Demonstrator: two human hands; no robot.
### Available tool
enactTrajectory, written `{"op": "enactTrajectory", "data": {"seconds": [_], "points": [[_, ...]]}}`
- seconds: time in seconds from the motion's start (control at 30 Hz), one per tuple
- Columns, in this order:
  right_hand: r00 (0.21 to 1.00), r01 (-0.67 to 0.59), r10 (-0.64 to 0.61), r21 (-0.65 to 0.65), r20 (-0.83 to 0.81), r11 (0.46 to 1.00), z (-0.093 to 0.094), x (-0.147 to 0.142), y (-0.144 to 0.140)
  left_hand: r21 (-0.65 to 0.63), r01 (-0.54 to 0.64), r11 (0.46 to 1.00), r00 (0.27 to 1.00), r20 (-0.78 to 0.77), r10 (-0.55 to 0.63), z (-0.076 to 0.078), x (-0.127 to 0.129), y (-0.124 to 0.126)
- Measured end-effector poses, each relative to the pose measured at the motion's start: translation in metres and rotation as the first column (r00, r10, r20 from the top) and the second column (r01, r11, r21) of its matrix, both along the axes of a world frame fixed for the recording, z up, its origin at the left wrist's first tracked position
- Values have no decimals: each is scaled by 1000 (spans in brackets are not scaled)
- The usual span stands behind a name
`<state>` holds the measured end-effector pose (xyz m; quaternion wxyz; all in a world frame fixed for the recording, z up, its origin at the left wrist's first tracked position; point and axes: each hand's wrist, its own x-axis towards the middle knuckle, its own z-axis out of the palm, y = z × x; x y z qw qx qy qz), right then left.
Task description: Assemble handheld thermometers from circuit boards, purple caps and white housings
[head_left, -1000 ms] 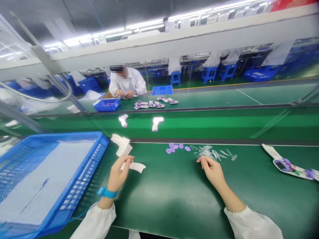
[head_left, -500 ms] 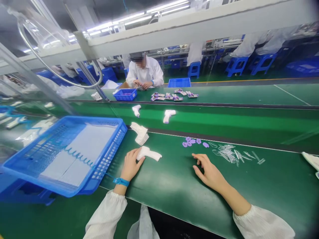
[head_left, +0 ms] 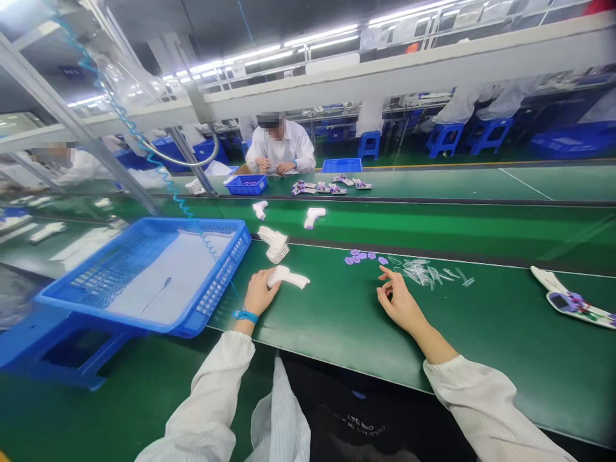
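Observation:
My left hand (head_left: 260,293) rests on the green bench, its thumb and fingers closed around the wide end of a white pistol-shaped plastic housing half (head_left: 292,277). Just beyond it lies a stack of similar white housings (head_left: 274,246). My right hand (head_left: 400,303) hovers over the bench with the index finger stretched out and the others loosely bent; nothing shows in it. Its index fingertip is close to a small purple plastic part (head_left: 383,260); whether they touch I cannot tell. Several more purple parts (head_left: 356,257) lie to the left, and clear plastic strips (head_left: 422,273) are heaped to the right.
A blue basket (head_left: 192,321) stands at my left on a blue stool (head_left: 91,353). Two white housings (head_left: 314,217) lie on the bright green belt (head_left: 409,221) ahead. Opened housings with parts inside (head_left: 572,303) lie at far right. A co-worker (head_left: 279,147) sits opposite.
My right hand has moved forward toward the purple parts, its index finger now close to one. My left hand stays on the white housing. The camera view has shifted, showing more on the right.

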<state>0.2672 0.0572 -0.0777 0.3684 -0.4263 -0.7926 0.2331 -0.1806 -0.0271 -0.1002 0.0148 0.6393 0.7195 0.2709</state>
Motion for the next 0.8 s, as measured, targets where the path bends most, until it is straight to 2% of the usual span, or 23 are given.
{"op": "enactTrajectory", "data": {"seconds": [0.2, 0.33, 0.4, 0.5, 0.6, 0.7, 0.8], "points": [[992, 121, -119, -61, 44, 991, 7, 27, -16, 22, 18, 1000, 1000, -11, -18, 2, -4, 4], [988, 87, -75, -80, 134, 993, 13, 27, -20, 22, 54, 998, 999, -4, -54, 9, -3, -3], [984, 51, -38, -75, 173, 996, 15, 24, -24, 22, 91, 996, 996, -3, -91, 12, 6, -7], [972, -31, 47, -71, 229, 997, 20, 13, -34, -3, 220, 976, 976, 8, -220, 16, 41, -4], [955, -85, 108, -92, 278, 992, 26, -5, -38, -35, 379, 925, 925, 47, -377, 23, 96, 19], [936, -72, 112, -130, 334, 989, 26, -22, -31, -22, 566, 824, 814, 175, -554, 31, 150, 53], [932, -10, 70, -169, 356, 986, 19, -24, -27, 42, 598, 801, 762, 281, -584, 32, 182, 74]]}}
